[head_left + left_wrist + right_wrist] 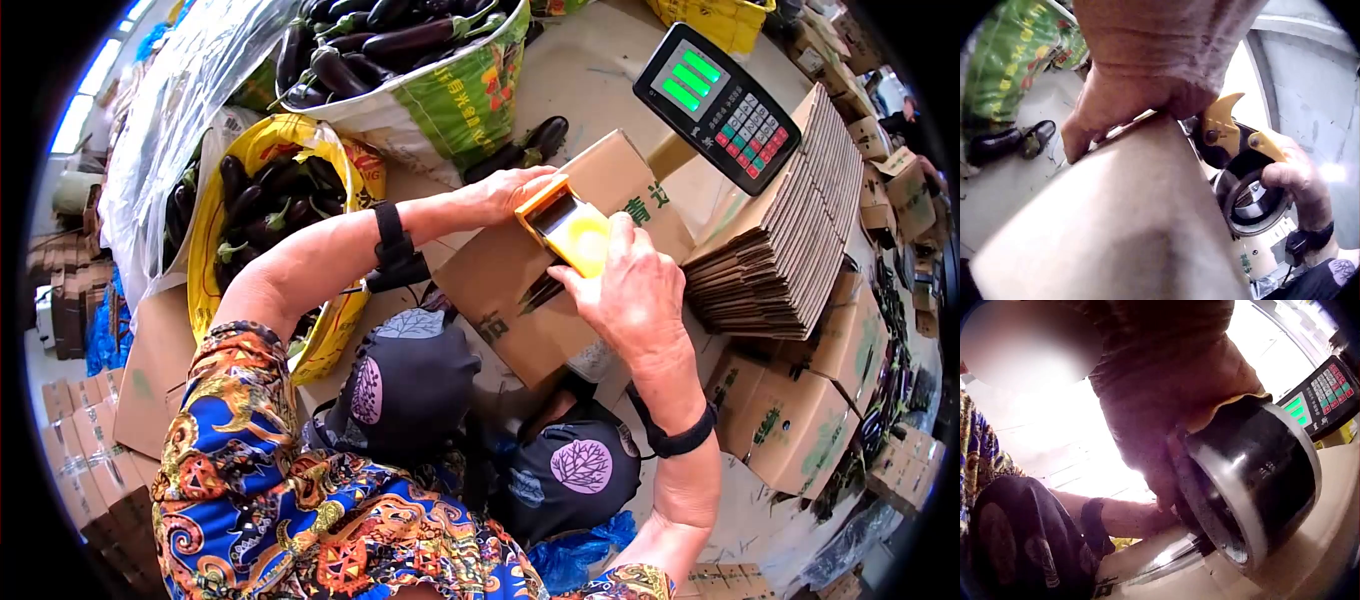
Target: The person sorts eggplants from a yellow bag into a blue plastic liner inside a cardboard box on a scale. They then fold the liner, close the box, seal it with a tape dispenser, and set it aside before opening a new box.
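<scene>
A cardboard box (480,282) with green print lies in front of the person in the head view. The left hand (505,195) grips its far edge; in the left wrist view that hand (1154,62) straddles the pale box (1110,212), fingertips over one side and the thumb hidden. A yellow tape dispenser (583,240) is held over the box by the right hand (637,295). Its black roll (1266,469) fills the right wrist view, beside the right hand (1160,394). In the left wrist view the right hand's thumb presses near the yellow dispenser part (1267,147).
A scale display (718,108) with green digits stands beyond the box, beside stacked flat cartons (780,235). Eggplants fill a green-and-white sack (450,110) and a yellow bag (205,265) at the left. Two loose eggplants (545,138) lie behind the box. Closed cartons (780,425) stand at right.
</scene>
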The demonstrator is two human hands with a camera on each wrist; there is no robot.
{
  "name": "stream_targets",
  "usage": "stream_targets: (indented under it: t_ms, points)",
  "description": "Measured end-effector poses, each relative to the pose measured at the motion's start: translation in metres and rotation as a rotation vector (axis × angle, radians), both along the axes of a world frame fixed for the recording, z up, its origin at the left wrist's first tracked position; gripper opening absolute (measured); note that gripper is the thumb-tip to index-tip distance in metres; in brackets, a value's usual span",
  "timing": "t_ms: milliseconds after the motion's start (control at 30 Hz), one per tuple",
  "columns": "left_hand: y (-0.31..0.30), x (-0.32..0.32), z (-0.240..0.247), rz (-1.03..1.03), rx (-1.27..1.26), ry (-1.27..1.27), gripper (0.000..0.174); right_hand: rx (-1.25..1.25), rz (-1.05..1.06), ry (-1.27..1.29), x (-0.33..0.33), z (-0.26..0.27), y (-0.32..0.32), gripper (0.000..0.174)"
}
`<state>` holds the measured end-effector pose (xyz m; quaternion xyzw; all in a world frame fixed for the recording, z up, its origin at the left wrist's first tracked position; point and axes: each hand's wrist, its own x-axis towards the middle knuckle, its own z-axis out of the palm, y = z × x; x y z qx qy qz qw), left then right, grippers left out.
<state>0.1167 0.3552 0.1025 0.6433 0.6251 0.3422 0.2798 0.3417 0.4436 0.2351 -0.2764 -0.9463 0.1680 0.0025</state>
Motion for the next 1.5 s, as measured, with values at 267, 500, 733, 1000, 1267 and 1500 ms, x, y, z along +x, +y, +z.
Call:
stream_targets:
  t_ms: [267, 500, 733, 1000, 1267, 1500]
  points:
    - [0.001, -0.017, -0.004, 0.153, -0.127, 0.236, 0.035, -0.047, -0.027, -0.016, 0.045, -0.012, 0.007, 0.059]
    - [0.001, -0.013, 0.018, 0.282, -0.295, 0.030, 0.052, -0.080, -0.101, 0.265, 0.158, -0.110, 0.006, 0.064]
    - [0.001, -0.014, 0.023, 0.262, -0.298, 0.062, 0.055, -0.137, -0.225, 0.222, 0.217, -0.199, -0.006, 0.064]
    - [0.000, -0.017, 0.019, 0.269, -0.347, -0.011, 0.058, -0.178, -0.382, 0.071, 0.289, -0.236, -0.031, 0.067]
    - [0.000, -0.021, 0.017, 0.146, -0.261, 0.141, 0.040, -0.221, -0.456, -0.159, 0.264, -0.201, -0.030, 0.055]
    - [0.002, -0.004, 0.025, 0.275, -0.328, 0.047, 0.051, 0.283, 0.083, -0.475, 0.074, -0.228, 0.004, 0.020]
